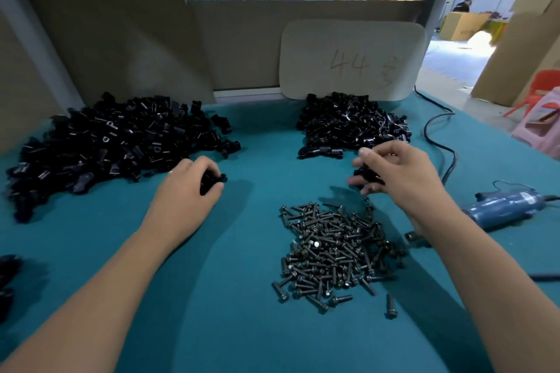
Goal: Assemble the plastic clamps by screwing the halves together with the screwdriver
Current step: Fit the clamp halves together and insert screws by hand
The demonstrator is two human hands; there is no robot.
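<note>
Two heaps of black plastic clamp halves lie on the teal table: a wide left heap (115, 142) and a smaller right heap (354, 124). My left hand (188, 191) grips a black clamp half (213, 180) at the left heap's near edge. My right hand (400, 172) holds another black clamp half (368, 175) just in front of the right heap. A pile of dark metal screws (336, 251) lies between and below my hands. The blue-grey electric screwdriver (506, 209) lies on the table to the right of my right wrist, untouched.
A cardboard sheet marked "44" (353, 60) leans behind the right heap. A black cable (439, 136) snakes along the table's right side. A few black parts (7, 278) lie at the left edge. Red and pink plastic chairs (539, 106) stand beyond the table.
</note>
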